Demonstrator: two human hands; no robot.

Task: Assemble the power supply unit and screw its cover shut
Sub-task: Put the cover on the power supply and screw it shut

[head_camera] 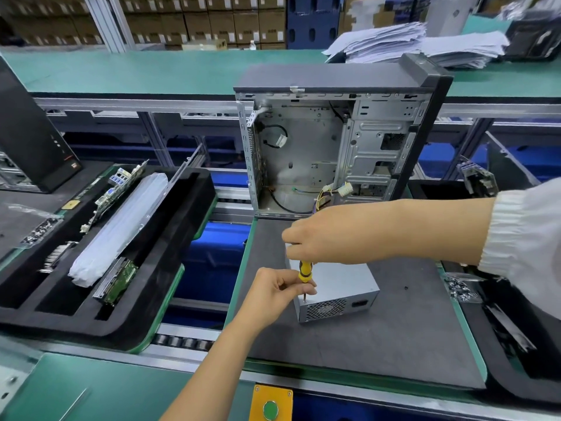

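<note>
Bare grey mat point(394, 344) lies open near and right of the power supply point(340, 287). Far of it, the upright open computer case point(334, 147) blocks the way. Both hands and a screwdriver point(305, 273) crowd its left corner. A foam parts tray point(182, 238) walls the left.

No legible text, brand, number or sign anywhere in the head view. The cardboard boxes point(212, 22) stacked at the back carry small dark printed marks, too small and blurred to read. A white tag on a cable inside the open computer case point(334, 141) shows no readable characters. The paper stacks point(425, 44) on the far worktop look printed, possibly forms, but nothing resolves. The yellow plate point(270, 402) with the green button bears no visible lettering. The power supply unit point(337, 296) shows no label on the faces in view.
</note>
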